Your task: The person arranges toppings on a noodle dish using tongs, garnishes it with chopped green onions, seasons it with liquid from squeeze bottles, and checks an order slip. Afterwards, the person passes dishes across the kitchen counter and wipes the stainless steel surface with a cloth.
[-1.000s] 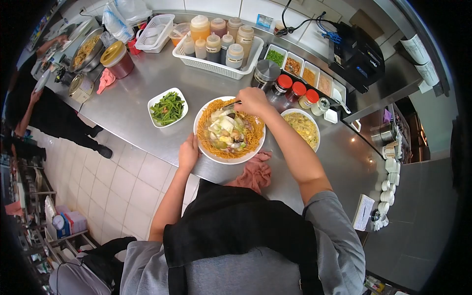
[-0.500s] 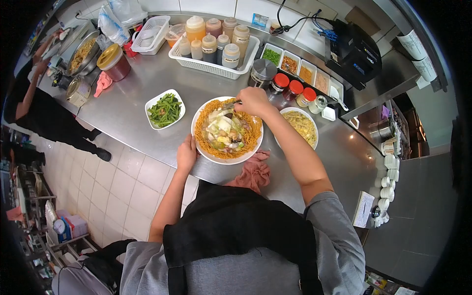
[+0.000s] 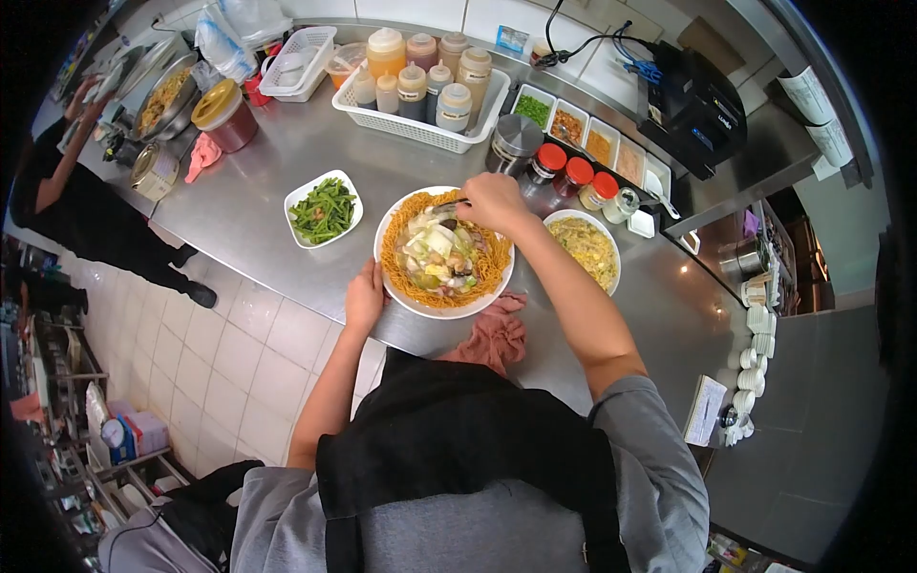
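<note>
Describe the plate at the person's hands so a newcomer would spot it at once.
On the steel counter, beyond the black apron, a round white plate lies by the left hand, the right hand over its rim. Golden noodles ring its pale, glossy topping, unlike the squarish dish of greens and the round dish of yellowish food.

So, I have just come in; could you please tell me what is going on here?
A person stands over a large white plate of golden noodles with a pale vegetable mixture on top. The right hand holds a utensil at the far side of the food; its exact type is hard to tell. The left hand is at the plate's left rim. A pink cloth lies nearby, and green vegetables sit farther left.
</note>
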